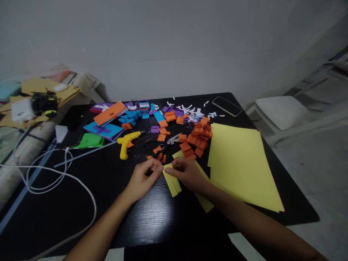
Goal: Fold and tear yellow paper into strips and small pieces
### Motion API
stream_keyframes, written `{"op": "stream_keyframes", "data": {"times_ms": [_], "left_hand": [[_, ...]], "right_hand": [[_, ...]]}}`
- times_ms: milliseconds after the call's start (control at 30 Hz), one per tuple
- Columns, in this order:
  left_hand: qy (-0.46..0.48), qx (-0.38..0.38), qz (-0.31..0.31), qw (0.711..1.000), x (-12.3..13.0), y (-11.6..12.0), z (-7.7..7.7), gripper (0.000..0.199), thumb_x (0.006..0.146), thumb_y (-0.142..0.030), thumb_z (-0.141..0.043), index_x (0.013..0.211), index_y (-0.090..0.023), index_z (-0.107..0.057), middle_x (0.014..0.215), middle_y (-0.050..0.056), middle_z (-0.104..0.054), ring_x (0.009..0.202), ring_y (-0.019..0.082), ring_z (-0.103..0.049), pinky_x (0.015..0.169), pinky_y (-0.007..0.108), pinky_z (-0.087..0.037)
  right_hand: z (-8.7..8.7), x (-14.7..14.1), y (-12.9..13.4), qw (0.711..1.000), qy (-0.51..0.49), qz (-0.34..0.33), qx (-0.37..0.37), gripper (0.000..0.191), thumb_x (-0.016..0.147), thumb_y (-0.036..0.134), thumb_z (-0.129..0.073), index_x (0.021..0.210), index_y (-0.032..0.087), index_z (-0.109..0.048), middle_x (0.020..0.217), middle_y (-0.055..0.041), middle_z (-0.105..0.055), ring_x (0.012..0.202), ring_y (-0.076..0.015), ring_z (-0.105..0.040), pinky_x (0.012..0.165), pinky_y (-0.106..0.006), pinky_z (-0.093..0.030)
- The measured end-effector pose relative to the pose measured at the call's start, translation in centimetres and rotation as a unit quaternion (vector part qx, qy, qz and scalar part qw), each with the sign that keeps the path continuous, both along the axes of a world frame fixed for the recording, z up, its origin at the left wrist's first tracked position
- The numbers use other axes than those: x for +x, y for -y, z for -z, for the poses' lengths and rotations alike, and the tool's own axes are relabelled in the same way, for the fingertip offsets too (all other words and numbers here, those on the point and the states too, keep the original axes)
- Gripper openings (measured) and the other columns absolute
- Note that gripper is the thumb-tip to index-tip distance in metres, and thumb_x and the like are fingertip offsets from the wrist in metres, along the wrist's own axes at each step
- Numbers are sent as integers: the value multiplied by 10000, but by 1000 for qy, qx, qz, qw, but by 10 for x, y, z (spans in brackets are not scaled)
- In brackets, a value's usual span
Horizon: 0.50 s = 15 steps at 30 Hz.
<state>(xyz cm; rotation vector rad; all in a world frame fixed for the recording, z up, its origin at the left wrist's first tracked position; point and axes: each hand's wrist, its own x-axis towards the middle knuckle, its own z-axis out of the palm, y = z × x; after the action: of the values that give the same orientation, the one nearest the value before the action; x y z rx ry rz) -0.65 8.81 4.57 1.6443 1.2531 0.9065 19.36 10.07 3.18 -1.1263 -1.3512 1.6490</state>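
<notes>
Between both hands is a small piece of yellow paper (172, 182), its lower end slit or folded lengthwise. My left hand (143, 177) pinches its upper left corner with thumb and forefinger. Opposite, my right hand (187, 173) pinches the upper right edge, thumb on top. Partly under my right hand and forearm lies a longer yellow paper strip (204, 203). Just beyond my fingers are scissors (172, 140) with dark handles and several small folded orange paper pieces (196, 142). A yellow hot glue gun (127, 143) lies left of them.
Large yellow sheets (241, 166) cover the table's right side, with a phone (227, 106) behind. White paper scraps (190, 111) are scattered at the back. Blue folded pieces (130, 116), an orange stack (111, 113) and green paper (89, 140) lie left. A white cable (81, 183) loops across the left.
</notes>
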Motion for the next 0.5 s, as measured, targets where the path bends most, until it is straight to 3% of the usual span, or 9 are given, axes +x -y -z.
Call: {"op": "stream_keyframes", "data": {"times_ms": [133,200,300,367,500], "left_hand": [[7,-4,-12,1000,2,0,-1,232,961,-351,-631,817,-175,-677,665,-19,-609,607,119,-544,596,225,-449],[13,-12,-23,1000,3,-1,-1,207,938,-348,-664,824,-177,-687,659,-24,-611,600,115,-552,590,219,-453],[17,-21,-36,999,4,-1,2,187,917,-355,-696,851,-180,-710,686,-18,-643,621,119,-588,609,221,-476],[15,-23,-33,999,4,0,5,187,922,-360,-697,865,-184,-719,707,-13,-662,638,122,-604,625,225,-488],[17,-25,-32,999,4,1,8,190,939,-371,-689,889,-190,-715,724,-13,-674,654,125,-617,649,231,-504]], "right_hand": [[-7,7,-5,988,72,68,118,200,885,403,-716,901,204,-717,831,-29,-736,735,-180,-673,689,-299,-519],[-10,12,-9,961,122,140,206,138,907,332,-679,955,207,-715,899,-48,-748,782,-192,-683,742,-323,-533],[-11,18,-14,912,184,204,304,95,928,236,-616,968,208,-697,879,-47,-722,722,-179,-635,699,-321,-512],[-11,18,-14,901,194,204,330,106,932,199,-594,972,208,-692,860,-40,-706,689,-169,-611,658,-308,-498],[-7,14,-12,913,174,183,321,110,907,185,-608,958,214,-701,860,-33,-705,678,-162,-613,637,-295,-499]]}}
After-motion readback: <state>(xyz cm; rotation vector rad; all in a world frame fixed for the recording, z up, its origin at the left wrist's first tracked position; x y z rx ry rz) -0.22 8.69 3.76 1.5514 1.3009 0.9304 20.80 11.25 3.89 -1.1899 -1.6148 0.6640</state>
